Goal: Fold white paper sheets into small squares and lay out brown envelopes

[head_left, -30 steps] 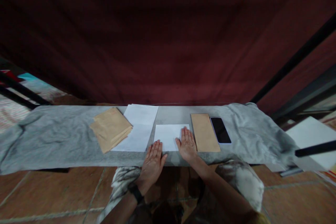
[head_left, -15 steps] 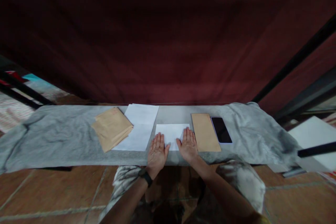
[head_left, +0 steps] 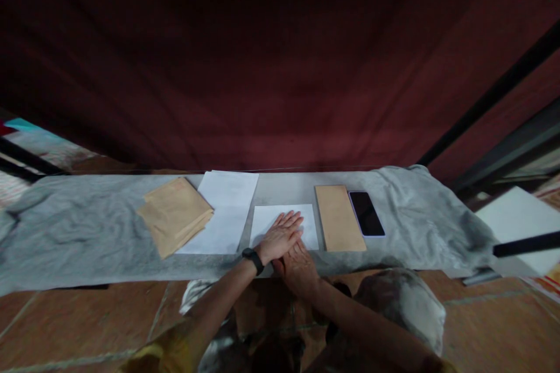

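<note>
A folded white sheet of paper (head_left: 268, 217) lies in front of me on the grey cloth (head_left: 289, 183). My left hand (head_left: 282, 235), with a dark watch at its wrist, rests flat across the paper with its fingers stretched out. Beneath it, my right hand (head_left: 301, 265) lies on the paper's near part, its fingers extended and partly covered by the left. Neither hand grips anything. To the right of the paper lies a brown envelope (head_left: 340, 218). Larger white sheets (head_left: 230, 204) are to its left.
Several brown envelopes (head_left: 177, 210) overlap the white sheets at the left. A phone (head_left: 366, 214) lies beside the single envelope. Dark red fabric (head_left: 280, 99) hangs behind the cloth-covered surface. A black bar (head_left: 525, 245) and a white panel (head_left: 520, 215) stand at the right.
My hands have come together from the paper's two sides. The left has moved right and now lies over the right hand. The view has shifted slightly.
</note>
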Tool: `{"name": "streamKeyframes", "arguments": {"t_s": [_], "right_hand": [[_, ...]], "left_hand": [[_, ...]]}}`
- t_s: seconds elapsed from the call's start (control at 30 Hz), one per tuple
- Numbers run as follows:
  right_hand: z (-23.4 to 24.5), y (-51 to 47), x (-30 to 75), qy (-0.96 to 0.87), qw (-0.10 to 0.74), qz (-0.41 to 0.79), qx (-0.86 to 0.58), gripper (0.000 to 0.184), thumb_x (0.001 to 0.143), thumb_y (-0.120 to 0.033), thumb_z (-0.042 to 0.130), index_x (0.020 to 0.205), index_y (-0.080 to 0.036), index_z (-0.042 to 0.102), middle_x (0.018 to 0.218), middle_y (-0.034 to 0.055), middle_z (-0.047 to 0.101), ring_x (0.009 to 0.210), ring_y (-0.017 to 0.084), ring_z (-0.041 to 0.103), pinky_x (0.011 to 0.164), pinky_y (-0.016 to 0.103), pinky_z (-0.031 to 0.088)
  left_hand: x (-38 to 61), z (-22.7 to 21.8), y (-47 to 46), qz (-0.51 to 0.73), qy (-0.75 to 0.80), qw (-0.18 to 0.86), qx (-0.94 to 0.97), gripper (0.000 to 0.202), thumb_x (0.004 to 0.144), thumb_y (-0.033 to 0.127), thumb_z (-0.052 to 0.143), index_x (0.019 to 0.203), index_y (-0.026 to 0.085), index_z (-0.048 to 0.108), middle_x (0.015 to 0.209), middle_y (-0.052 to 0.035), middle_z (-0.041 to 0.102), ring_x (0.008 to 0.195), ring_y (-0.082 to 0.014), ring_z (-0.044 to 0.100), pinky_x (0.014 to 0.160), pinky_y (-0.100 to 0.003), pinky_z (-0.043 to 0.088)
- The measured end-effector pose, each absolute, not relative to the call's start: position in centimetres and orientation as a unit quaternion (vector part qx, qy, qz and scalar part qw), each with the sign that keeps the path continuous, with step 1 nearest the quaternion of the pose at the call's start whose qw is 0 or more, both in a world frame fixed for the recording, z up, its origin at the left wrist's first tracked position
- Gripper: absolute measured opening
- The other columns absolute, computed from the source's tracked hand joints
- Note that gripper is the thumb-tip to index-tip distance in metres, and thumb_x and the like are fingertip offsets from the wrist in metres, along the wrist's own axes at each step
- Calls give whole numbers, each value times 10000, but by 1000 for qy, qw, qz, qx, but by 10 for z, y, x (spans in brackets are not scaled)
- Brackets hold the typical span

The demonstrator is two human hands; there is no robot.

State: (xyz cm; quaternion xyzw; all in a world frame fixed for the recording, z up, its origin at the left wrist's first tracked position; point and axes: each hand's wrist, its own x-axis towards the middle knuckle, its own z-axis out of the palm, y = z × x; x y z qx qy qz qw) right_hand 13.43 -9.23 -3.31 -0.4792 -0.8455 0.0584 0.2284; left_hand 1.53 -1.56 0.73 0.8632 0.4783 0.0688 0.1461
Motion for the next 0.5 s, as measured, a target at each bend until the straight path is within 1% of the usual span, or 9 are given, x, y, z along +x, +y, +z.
{"name": "streamKeyframes", "arguments": {"t_s": [0.1,0.17,0.23,0.3,0.4,0.5], "right_hand": [[-23,-96,135,-859,202,72,-465,472,979,-373,528,1391,-144,543,1410,149,586,1337,266,507,1205,460,300],[-19,-100,134,-866,186,76,-457,487,980,-375,523,1408,-142,524,1411,147,585,1326,268,516,1199,451,311],[-19,-104,132,-876,173,74,-445,498,976,-382,519,1398,-118,535,1398,157,594,1321,278,519,1188,447,331],[-21,-108,130,-886,160,70,-429,521,966,-396,525,1389,-91,545,1406,172,585,1345,289,497,1194,449,325],[-22,-111,130,-897,148,65,-411,574,960,-413,524,1403,-48,522,1443,194,545,1388,309,448,1212,453,299],[-19,-111,133,-904,145,64,-398,601,974,-421,490,1419,-16,493,1450,208,532,1389,327,446,1207,455,308]], "left_hand": [[24,4,-4,51,468,139,871,510,1039,439,294,1516,283,384,1616,8,318,1516,-189,227,1240,-442,171],[32,1,4,47,466,130,874,526,1034,460,308,1525,282,368,1618,1,315,1520,-204,216,1241,-458,153],[41,-2,12,48,462,120,877,540,1034,472,300,1534,275,350,1620,-7,310,1524,-211,203,1242,-473,140],[48,-4,19,48,459,113,880,550,1037,469,281,1545,262,327,1627,-17,293,1528,-219,186,1242,-493,129],[55,-5,27,42,459,111,881,565,1041,465,263,1553,230,307,1637,-35,264,1532,-233,165,1242,-517,113],[58,-3,30,37,458,114,881,583,1042,475,253,1549,195,316,1641,-49,248,1534,-246,153,1243,-524,94]]}}
